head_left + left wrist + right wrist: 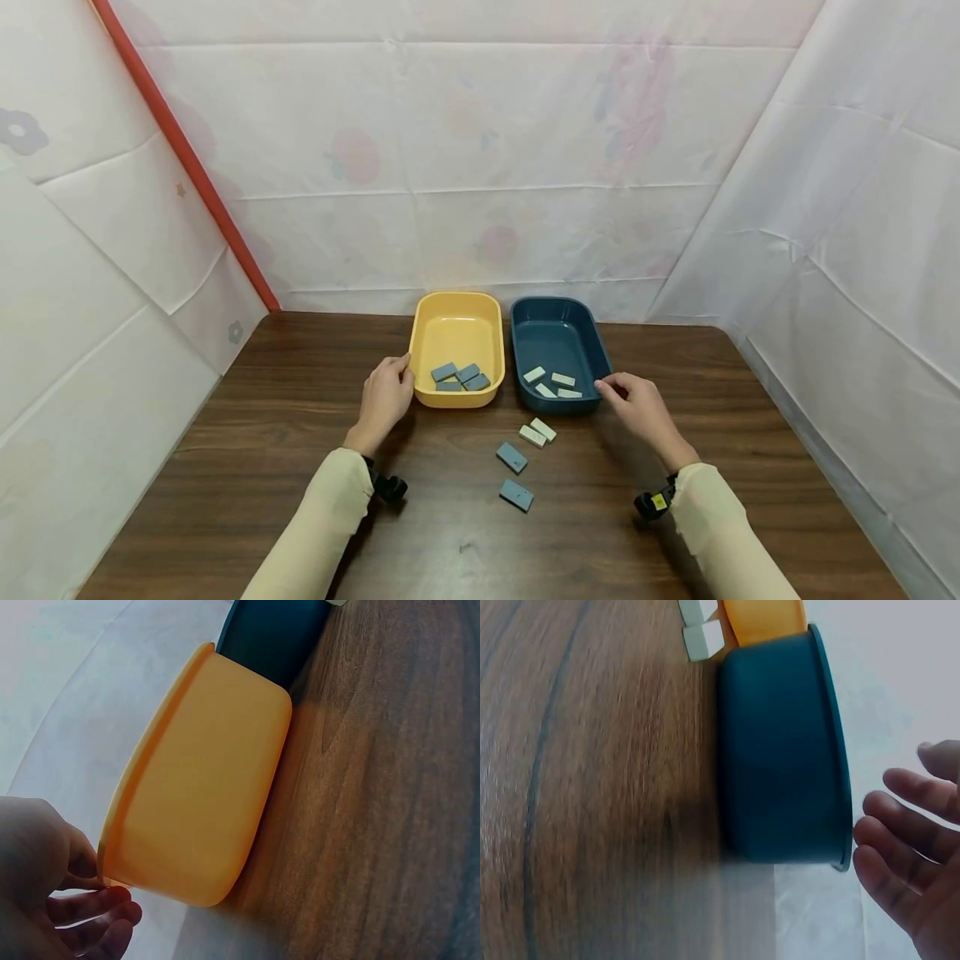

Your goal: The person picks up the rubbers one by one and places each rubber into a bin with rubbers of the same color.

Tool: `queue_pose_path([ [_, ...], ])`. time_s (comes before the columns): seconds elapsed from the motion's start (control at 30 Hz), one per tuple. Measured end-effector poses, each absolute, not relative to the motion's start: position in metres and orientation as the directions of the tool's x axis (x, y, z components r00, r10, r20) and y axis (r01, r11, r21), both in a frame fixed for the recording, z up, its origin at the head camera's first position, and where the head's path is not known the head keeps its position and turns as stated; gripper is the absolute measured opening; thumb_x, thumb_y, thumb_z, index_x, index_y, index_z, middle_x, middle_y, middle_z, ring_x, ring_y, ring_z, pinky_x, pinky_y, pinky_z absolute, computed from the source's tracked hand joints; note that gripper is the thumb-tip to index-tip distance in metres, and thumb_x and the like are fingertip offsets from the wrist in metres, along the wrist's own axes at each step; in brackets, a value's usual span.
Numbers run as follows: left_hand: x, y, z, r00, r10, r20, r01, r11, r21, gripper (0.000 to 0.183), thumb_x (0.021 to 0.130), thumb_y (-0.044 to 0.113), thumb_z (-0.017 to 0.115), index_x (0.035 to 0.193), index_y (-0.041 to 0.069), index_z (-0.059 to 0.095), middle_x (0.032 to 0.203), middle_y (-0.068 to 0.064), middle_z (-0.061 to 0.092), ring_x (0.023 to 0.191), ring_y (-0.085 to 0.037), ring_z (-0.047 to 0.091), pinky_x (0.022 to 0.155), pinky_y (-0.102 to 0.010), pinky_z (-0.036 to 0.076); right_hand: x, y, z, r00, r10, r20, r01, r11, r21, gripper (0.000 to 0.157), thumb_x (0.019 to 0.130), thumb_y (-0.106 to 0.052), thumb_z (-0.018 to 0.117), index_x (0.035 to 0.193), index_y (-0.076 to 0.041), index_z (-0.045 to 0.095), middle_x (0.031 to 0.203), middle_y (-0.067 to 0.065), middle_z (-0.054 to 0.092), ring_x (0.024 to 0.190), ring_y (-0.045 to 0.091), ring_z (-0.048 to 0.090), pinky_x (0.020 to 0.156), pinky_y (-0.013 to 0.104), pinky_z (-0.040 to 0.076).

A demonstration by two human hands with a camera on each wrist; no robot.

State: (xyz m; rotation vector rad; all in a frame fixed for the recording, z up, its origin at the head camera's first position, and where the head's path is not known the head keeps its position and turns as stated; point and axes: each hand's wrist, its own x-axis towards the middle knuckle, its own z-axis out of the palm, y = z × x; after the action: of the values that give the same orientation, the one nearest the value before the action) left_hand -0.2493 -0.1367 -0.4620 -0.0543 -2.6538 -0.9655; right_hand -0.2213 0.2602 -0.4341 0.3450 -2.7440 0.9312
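Observation:
My left hand [387,393] is at the left side of a yellow tray [458,401], and in the left wrist view its thumb and fingers pinch the rim. Several blue-grey rectangular blocks [468,372] lie in the tray's near end. My right hand [636,406] is by the near right corner of a dark blue tray [553,407]. In the right wrist view its fingers are loosely extended right at the rim, with the thumb apart. The blue tray holds several cream rectangular blocks [563,379] at its near end.
Two cream blocks [537,432] lie on the wooden table [450,533] before the blue tray. Closer in are two blue-grey blocks [516,495]. White sheeting [465,167] stands behind and at both sides, with a red strip [183,154] down the left corner.

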Motion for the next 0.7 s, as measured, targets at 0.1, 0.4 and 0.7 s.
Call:
queue_pose_path([
  [0.1, -0.249, -0.137, -0.461, -0.951, -0.072, 0.300, 0.138, 0.771, 0.622, 0.039, 0.097, 0.011, 0.051, 0.133, 0.001, 0.058, 0.124, -0.021, 0.063, 0.097, -0.035, 0.063, 0.081, -0.049, 0.049, -0.220, 0.255, -0.433, -0.945, -0.201, 0.256, -0.315, 0.767, -0.559, 0.021, 0.096, -0.021, 0.061, 0.097, -0.004, 0.073, 0.085, 0.005, 0.069, 0.070, 0.011, 0.052, 0.063, 0.025, 0.045],
  [0.4, -0.252, -0.137, -0.460, -0.953, -0.069, 0.295, 0.128, 0.790, 0.599, 0.038, 0.095, 0.010, 0.053, 0.131, 0.000, 0.060, 0.121, -0.022, 0.064, 0.108, -0.039, 0.060, 0.092, -0.052, 0.047, -0.218, 0.238, -0.438, -0.926, -0.337, 0.168, -0.373, 0.753, -0.542, 0.022, 0.095, -0.018, 0.063, 0.112, -0.006, 0.069, 0.087, 0.001, 0.067, 0.074, 0.008, 0.055, 0.066, 0.026, 0.047],
  [0.7, -0.253, -0.140, -0.462, -0.958, -0.063, 0.278, 0.119, 0.797, 0.592, 0.039, 0.096, 0.011, 0.051, 0.132, 0.000, 0.059, 0.123, -0.022, 0.064, 0.110, -0.039, 0.059, 0.094, -0.052, 0.047, -0.213, 0.223, -0.446, -0.893, -0.397, 0.213, -0.449, 0.752, -0.482, 0.017, 0.093, -0.015, 0.065, 0.108, -0.009, 0.069, 0.084, -0.004, 0.067, 0.071, 0.005, 0.056, 0.064, 0.024, 0.048],
])
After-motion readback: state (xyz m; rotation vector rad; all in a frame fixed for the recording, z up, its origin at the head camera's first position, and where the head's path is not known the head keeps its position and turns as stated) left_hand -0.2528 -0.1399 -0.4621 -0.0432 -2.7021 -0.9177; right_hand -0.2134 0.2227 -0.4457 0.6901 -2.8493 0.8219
